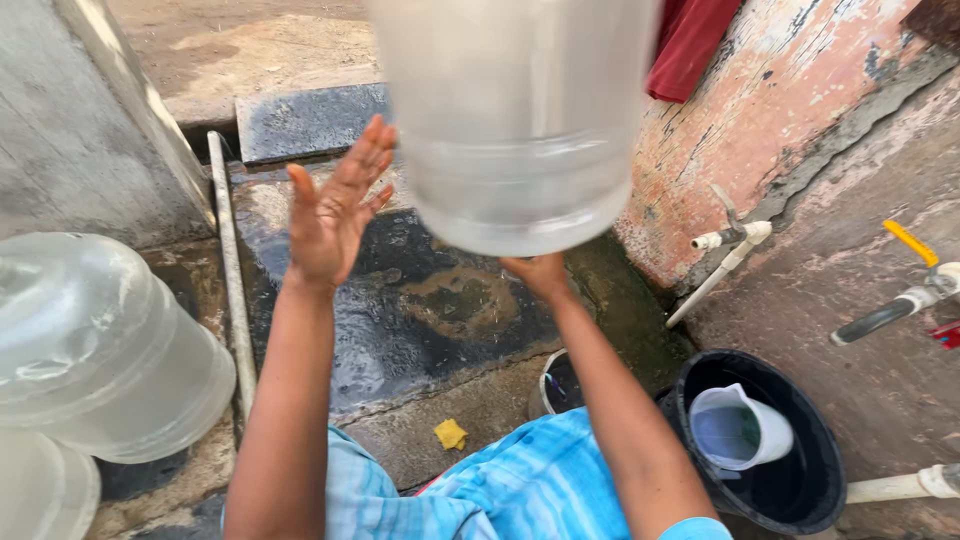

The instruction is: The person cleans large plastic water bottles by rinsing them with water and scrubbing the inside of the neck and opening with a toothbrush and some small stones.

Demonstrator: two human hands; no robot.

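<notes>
At top centre of the frame, a clear water jug [515, 120] was propped from below by the right hand [540, 272], grip hidden; the left hand [335, 210] was spread open, apart from it.

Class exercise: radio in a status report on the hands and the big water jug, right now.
Left hand open, fingers spread, off the jug. Right hand under the big clear jug, propping its base. Jug raised over the wet slab. Nothing between hands and jug.
</notes>
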